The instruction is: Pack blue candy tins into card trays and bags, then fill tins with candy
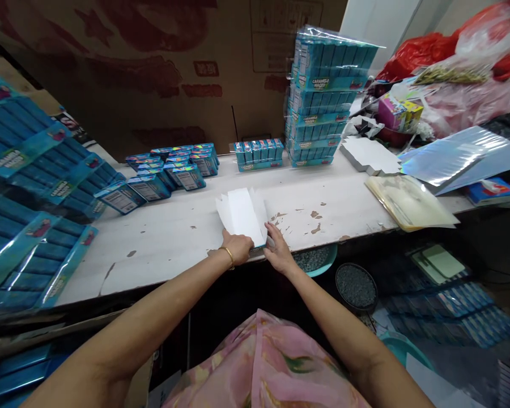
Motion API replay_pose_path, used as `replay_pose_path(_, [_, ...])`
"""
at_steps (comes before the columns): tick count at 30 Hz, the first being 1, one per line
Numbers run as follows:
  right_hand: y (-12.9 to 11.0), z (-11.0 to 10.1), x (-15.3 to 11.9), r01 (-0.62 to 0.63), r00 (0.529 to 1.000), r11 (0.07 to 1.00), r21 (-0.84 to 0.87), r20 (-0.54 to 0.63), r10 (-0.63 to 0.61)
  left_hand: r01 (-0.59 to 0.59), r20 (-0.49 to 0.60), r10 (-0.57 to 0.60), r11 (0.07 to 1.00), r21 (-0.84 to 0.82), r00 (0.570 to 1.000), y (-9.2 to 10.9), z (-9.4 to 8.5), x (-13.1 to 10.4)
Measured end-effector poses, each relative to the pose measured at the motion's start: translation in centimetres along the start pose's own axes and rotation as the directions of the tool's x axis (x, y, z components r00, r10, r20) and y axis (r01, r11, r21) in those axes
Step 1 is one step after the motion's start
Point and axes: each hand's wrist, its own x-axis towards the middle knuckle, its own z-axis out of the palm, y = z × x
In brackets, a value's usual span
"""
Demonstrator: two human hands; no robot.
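Observation:
A partly folded cardboard tray, white on its inner face, lies at the front edge of the worktable with its side flaps standing up and outward. My left hand is closed on its near left corner, thumb pointing along the near edge. At the near right corner, my right hand holds the side flap between thumb and fingers. A thin blue strip shows along the tray's near edge. Behind it stands a filled display tray of small blue boxes. Farther left are loose blue boxes in rows.
Wrapped display packs are stacked at the back right, and more packs rise at the left. White card blanks and clear plastic sheets lie on the right. Below the table edge are a teal basin and a dark round container of grey pieces.

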Motion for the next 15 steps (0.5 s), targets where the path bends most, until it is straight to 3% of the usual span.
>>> replay_pose_path(5, [0.4, -0.3, 0.0, -0.003, 0.997, 0.999, 0.039, 0.072, 0.0, -0.01, -0.027, 0.01, 1.0, -0.007, 1.0, 0.1, 0.0, -0.1])
replay_pose_path(10, [0.5, -1.0, 0.4, -0.029, 0.979, 0.999, -0.033, 0.202, 0.035, 0.03, 0.132, -0.029, 1.0, -0.006, 0.991, 0.3, -1.1, 0.3])
replay_pose_path(13, [-0.6, -2.1, 0.9, -0.013, 0.968, 0.993, -0.118, 0.246, 0.042, 0.058, 0.192, -0.046, 0.997, -0.054, 0.98, 0.1, -1.8, 0.2])
replay_pose_path(15, [-2.5, -2.6, 1.0, 0.065, 0.977, 0.963, -0.261, 0.214, -0.008, 0.039, 0.19, -0.017, 0.993, -0.112, 0.982, -0.4, -1.8, -0.3])
